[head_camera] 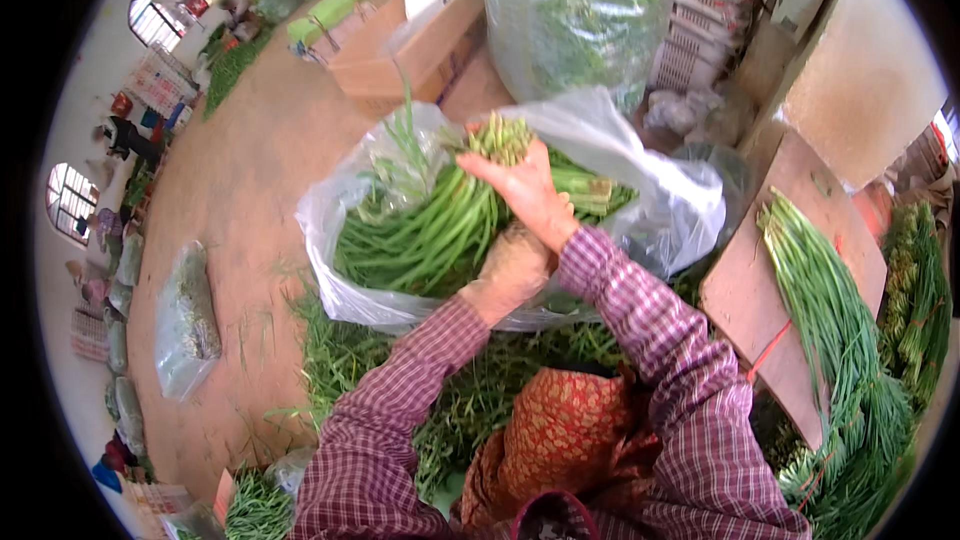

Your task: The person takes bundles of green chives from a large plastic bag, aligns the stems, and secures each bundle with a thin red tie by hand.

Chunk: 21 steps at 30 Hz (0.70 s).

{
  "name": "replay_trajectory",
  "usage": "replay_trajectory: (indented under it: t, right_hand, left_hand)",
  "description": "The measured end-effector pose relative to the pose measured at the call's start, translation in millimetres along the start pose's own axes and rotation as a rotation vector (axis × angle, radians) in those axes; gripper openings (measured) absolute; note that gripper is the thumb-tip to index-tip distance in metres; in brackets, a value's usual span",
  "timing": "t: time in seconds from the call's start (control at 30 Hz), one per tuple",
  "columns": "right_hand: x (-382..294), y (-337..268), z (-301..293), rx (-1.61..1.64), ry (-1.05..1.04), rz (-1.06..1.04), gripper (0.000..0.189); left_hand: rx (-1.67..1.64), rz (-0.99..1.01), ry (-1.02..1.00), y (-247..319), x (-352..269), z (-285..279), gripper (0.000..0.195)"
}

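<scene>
A bundle of long green stalks point(442, 221) lies in a wide-mouthed clear plastic bag point(352, 307). My right hand point(529, 191) is closed around the pale cut ends point(502, 136) of that bundle, thumb toward the left. Just below it, my left hand point(517, 262) crosses near my right wrist; its fingers are largely hidden, so its hold cannot be told. Another bunch with thick cut ends point(589, 191) rests in the bag to the right of my hands.
A full plastic bag of greens point(577, 22) and a cardboard box point(405, 52) stand beyond. At right, a board point(739, 277) bears long green stalks point(825, 300). Loose trimmings point(487, 405) cover the floor near me. A filled bag point(187, 322) lies left. People work far left.
</scene>
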State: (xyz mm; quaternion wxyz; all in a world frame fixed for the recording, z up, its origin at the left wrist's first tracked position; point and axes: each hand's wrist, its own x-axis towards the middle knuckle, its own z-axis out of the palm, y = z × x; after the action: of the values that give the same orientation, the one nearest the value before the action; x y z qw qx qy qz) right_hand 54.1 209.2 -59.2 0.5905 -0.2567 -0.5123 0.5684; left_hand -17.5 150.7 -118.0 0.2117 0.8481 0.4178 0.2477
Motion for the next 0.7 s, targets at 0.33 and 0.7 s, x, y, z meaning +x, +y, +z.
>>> replay_trajectory:
  t: [0.33,0.7]
  right_hand:
    - [-16.0,-64.9,38.0,0.018,-0.068,-0.149,0.030]
    - [-38.6,-300.7,-46.3,-0.010,0.196,-0.588,0.044]
  left_hand:
    - [0.071,-0.072,0.058,-56.6,28.0,19.8,0.066]
    - [0.033,-0.086,0.025,-73.2,-13.2,-6.1,0.066]
